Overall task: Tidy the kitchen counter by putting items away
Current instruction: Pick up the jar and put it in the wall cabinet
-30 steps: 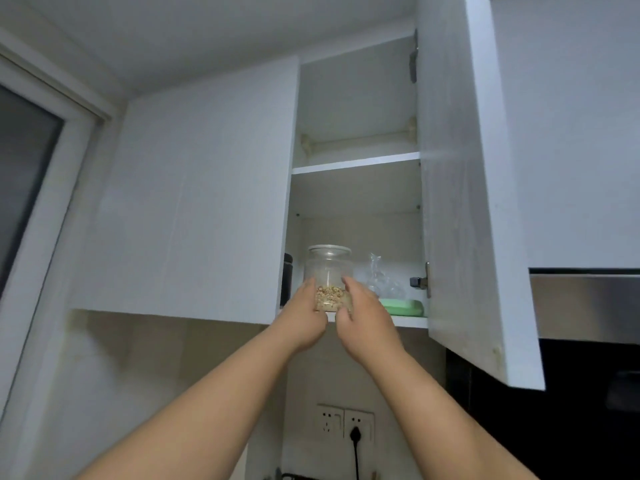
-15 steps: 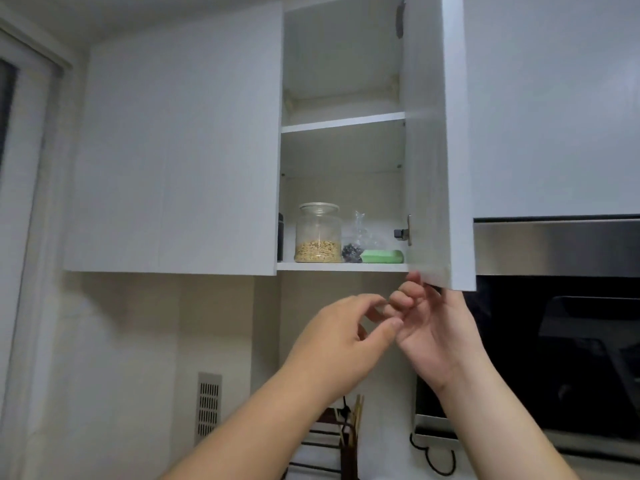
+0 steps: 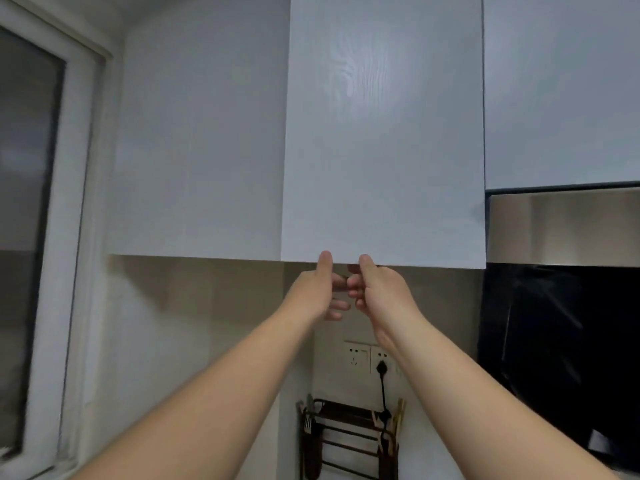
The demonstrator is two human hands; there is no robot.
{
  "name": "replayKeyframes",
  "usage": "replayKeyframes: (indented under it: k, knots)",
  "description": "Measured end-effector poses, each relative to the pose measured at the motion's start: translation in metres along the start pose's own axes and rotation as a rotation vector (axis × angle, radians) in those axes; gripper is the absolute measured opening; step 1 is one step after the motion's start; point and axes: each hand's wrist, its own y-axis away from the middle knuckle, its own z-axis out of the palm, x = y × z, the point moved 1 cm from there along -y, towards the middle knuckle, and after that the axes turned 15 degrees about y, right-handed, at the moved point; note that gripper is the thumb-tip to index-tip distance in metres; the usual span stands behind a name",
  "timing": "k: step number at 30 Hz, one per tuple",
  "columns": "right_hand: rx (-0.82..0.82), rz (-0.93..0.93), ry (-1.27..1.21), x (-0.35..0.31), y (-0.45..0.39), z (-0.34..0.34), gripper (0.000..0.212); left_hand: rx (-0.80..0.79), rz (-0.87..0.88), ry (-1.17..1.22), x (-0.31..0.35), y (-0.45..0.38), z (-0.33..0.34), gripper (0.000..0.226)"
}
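Hands meet at the bottom edge of the cabinet door [image 3: 382, 133], which lies flat and shut, flush with the white door [image 3: 201, 143] to its left. The left hand [image 3: 317, 289] reaches up from below with its thumb pressed against the lower face of the cabinet door, near the middle of the bottom edge; its other fingers are loosely curled beneath the edge and hold nothing that I can see. The right hand [image 3: 375, 289] sits just beside it, thumb likewise up on the door's lower edge, fingers curled under and almost touching those of the left hand. Whether either hand's fingertips hook the underside of the door cannot be told, as they are hidden behind the knuckles.

Both hands are directly below the door, with both forearms stretching up toward it from the lower corners of the view. To the right of the door hangs a steel range hood [image 3: 561, 226] over a dark panel. Below the hands, on the wall, are a socket plate [image 3: 360, 355] with a black plug [image 3: 381, 367], and lower down a dark rack [image 3: 349, 441] holding utensils. A window frame [image 3: 65, 237] runs down the left side.
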Motion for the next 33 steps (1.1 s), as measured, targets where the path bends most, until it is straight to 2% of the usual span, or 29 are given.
replayKeyframes:
  k: [3,10,14,17,18,20,23,26,29,33]
  knots:
    - [0.023,-0.022,0.047,0.01,-0.021,0.004,0.041,0.004,-0.045,-0.034,-0.015,-0.027,0.003,0.081]
    - [0.005,-0.055,0.097,0.022,-0.041,-0.002,0.044,-0.006,-0.029,-0.013,-0.029,-0.051,0.016,0.084]
    - [-0.021,-0.072,0.162,0.022,-0.048,-0.004,0.043,-0.009,-0.107,-0.092,-0.022,-0.055,0.009,0.09]
    - [-0.031,0.025,0.191,0.016,-0.04,-0.007,0.041,-0.021,-0.217,-0.175,-0.013,-0.047,0.002,0.092]
    - [-0.035,0.069,0.197,0.014,-0.031,-0.012,0.039,-0.017,-0.196,-0.255,-0.01,-0.039,0.0,0.087]
    - [-0.025,0.084,0.274,0.015,-0.011,-0.024,0.035,-0.03,-0.012,-0.492,-0.009,-0.022,-0.002,0.073]
    - [0.03,-0.074,0.653,0.035,0.039,-0.059,0.034,-0.161,0.236,-0.621,-0.03,0.029,0.006,0.052]
    - [0.082,-0.081,0.915,0.092,0.112,-0.104,0.043,-0.359,0.326,-0.609,-0.081,0.099,0.034,0.039]
    - [0.028,0.082,1.058,0.168,0.199,-0.145,0.052,-0.558,0.236,-0.581,-0.149,0.168,0.071,0.043]
    - [0.003,0.462,1.188,0.237,0.315,-0.216,0.058,-0.832,0.078,-0.568,-0.228,0.26,0.151,0.052]
